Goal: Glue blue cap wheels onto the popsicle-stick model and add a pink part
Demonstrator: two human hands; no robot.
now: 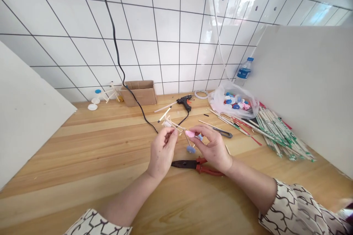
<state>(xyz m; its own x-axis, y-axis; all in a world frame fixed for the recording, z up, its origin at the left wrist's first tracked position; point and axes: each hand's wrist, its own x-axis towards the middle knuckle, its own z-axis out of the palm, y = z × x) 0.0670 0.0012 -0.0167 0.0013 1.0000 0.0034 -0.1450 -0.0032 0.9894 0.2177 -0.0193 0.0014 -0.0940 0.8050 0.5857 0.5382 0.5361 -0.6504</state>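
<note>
Between my hands, above the table, is a small frame of thin wooden sticks [174, 123] with round caps on it. A blue cap [191, 149] sits low on the frame, and another blue piece shows behind my right fingers. My left hand [163, 148] is closed, pinching the stick frame near its left end. With thumb and forefinger my right hand [211, 147] grips a pink bottle cap [189, 134] against the frame. Below both hands lie pliers [186, 164] with red handles. Whether the pink cap is fastened to a stick cannot be seen.
A black glue gun [184, 101], a roll of tape [201, 94] and a utility knife [223, 132] lie beyond my hands. Rightward are a bag of caps [217, 102], bundled wrapped chopsticks [278, 132] and a water bottle [244, 69]. A cardboard box [140, 95] stands back left.
</note>
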